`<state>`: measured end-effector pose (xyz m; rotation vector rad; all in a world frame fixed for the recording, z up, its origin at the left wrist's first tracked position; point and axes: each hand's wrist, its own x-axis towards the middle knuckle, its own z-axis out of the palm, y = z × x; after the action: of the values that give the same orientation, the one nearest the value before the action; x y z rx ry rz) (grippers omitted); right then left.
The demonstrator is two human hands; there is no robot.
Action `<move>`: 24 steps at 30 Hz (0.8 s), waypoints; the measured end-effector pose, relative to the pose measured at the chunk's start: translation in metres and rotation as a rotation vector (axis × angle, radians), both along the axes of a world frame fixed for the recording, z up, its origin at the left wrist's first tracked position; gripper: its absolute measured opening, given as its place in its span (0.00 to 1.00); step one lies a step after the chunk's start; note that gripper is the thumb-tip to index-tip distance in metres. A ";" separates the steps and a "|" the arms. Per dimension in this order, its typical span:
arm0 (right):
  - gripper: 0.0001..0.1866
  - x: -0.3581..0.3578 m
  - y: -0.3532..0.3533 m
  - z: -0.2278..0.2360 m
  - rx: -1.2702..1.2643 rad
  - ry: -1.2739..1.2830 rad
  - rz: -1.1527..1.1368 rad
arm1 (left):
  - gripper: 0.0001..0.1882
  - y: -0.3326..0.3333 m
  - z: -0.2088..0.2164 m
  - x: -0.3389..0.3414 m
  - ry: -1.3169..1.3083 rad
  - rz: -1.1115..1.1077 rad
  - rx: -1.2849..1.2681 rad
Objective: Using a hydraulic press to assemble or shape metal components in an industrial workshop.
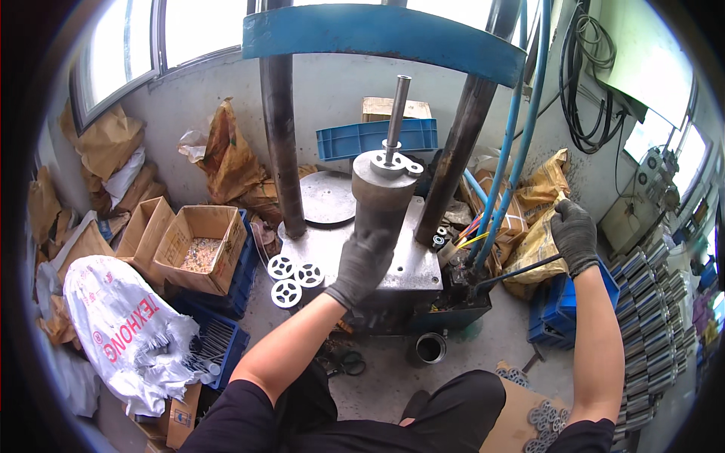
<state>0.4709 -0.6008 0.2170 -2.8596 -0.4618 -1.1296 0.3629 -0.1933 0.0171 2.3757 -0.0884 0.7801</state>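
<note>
Metal cylinder stands upright between two dark columns above a grey press bed; from my remote seat, the left hand hides its foot. Whether those fingers close around it, I cannot tell. My right hand curls its fingers near a black lever, grip unclear. Grey floor and pale wall surround this; windows glare white, and the columns' tops are cut off.
</note>
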 end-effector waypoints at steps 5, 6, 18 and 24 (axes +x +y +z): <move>0.08 -0.015 0.000 0.000 0.003 -0.002 0.001 | 0.35 0.000 -0.054 -0.006 0.374 0.076 0.382; 0.08 -0.021 -0.003 0.000 0.012 0.012 0.001 | 0.38 0.000 -0.057 -0.005 0.437 0.071 0.453; 0.13 -0.230 0.020 -0.067 -0.294 0.137 0.496 | 0.19 -0.023 -0.076 -0.051 0.291 -0.246 0.274; 0.20 -0.235 0.110 -0.118 0.025 0.319 0.661 | 0.18 -0.050 -0.050 -0.094 0.649 -0.621 -0.666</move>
<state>0.2354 -0.4910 0.0994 -2.4670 -1.2208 -0.5468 0.2691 -0.2431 -0.0325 1.6960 -0.2363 -0.2468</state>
